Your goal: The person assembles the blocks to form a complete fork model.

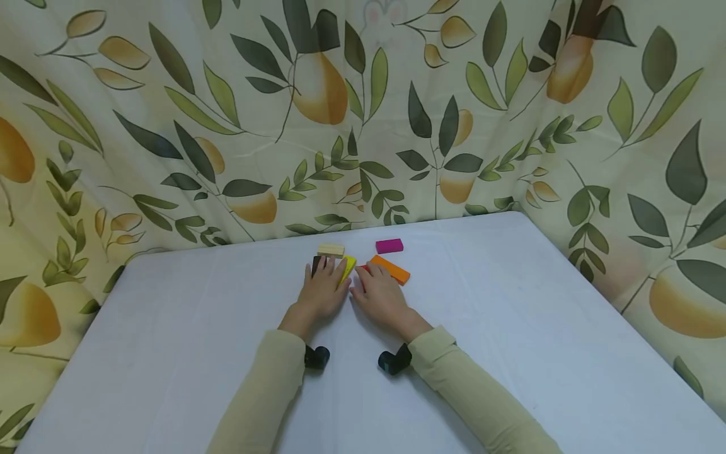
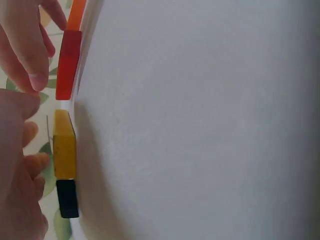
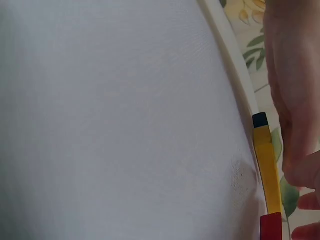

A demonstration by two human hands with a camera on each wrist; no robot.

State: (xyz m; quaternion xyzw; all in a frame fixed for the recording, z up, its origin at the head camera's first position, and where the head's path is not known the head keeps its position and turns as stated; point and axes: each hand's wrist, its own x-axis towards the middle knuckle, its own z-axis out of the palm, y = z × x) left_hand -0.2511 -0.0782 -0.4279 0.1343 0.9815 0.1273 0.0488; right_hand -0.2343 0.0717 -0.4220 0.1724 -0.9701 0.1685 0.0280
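Note:
In the head view my left hand (image 1: pixel 322 293) reaches over a black block (image 1: pixel 315 267) and a yellow block (image 1: pixel 349 265), its fingers extended. My right hand (image 1: pixel 384 299) lies close beside it, with fingers stretched over a red block (image 1: pixel 363 268) and an orange block (image 1: pixel 396 271). From the left wrist, the red block (image 2: pixel 68 65), yellow block (image 2: pixel 64 145) and black block (image 2: pixel 67 198) appear in a row on the table. A small gap parts red from yellow; the yellow and black ends meet. Whether fingertips touch the blocks is hard to see.
Behind the hands lie a cream block (image 1: pixel 331 250) and a magenta block (image 1: pixel 389 246). A white cloth covers the table (image 1: pixel 187 353). Curtains (image 1: pixel 317 151) with a fruit and leaf print hang along its back and sides. Each wrist wears a small black camera (image 1: pixel 317 357).

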